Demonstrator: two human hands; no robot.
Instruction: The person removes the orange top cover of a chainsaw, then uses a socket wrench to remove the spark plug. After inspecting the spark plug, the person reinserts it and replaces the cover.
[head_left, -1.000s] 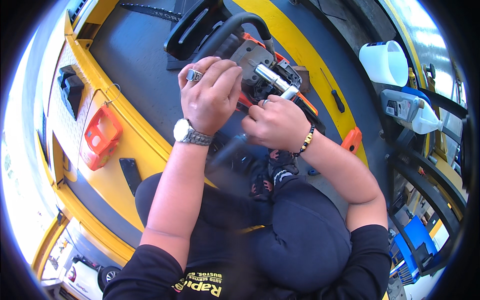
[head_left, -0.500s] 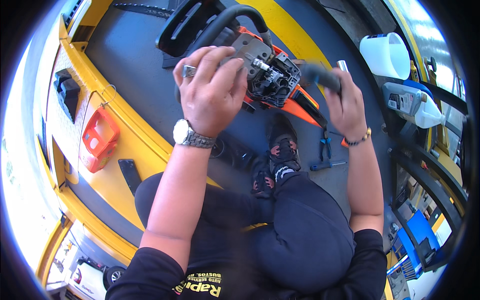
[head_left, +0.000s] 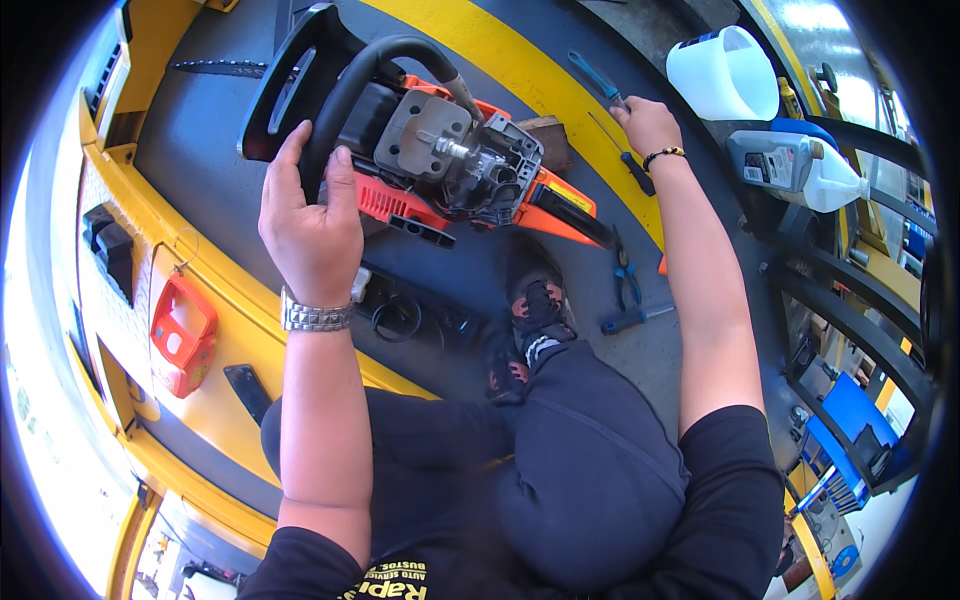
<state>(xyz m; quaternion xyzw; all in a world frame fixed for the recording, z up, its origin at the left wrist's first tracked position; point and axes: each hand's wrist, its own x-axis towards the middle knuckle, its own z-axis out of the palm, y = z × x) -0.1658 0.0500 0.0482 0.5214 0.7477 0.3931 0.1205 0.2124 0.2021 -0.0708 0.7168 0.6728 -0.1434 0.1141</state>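
A partly uncovered orange and black chainsaw [head_left: 420,140] lies on the floor ahead of me, its spark plug [head_left: 452,148] and carburettor side exposed. The chainsaw's black curved handle [head_left: 395,48] passes between the thumb and fingers of my left hand [head_left: 312,225], which is closed around it. Over to the right, my right hand [head_left: 650,128] has its fingers closed at the end of a tool with a blue and dark handle [head_left: 594,76]; the tool's other end is hidden by the hand. Close below that hand lies a screwdriver with a black handle [head_left: 638,174].
Blue-handled pliers [head_left: 627,280] and a blue screwdriver [head_left: 622,322] lie near my shoe [head_left: 540,300]. A wooden block [head_left: 550,140] sits beside the saw. At right stand a white bucket [head_left: 730,75] and jugs [head_left: 775,160]. An orange cover [head_left: 183,335] and phone [head_left: 246,390] rest left.
My left hand has gone from the engine's top plate to the curved handle. My right hand has moved away from the saw to the right, carrying the dark-handled tool. The view has shifted.
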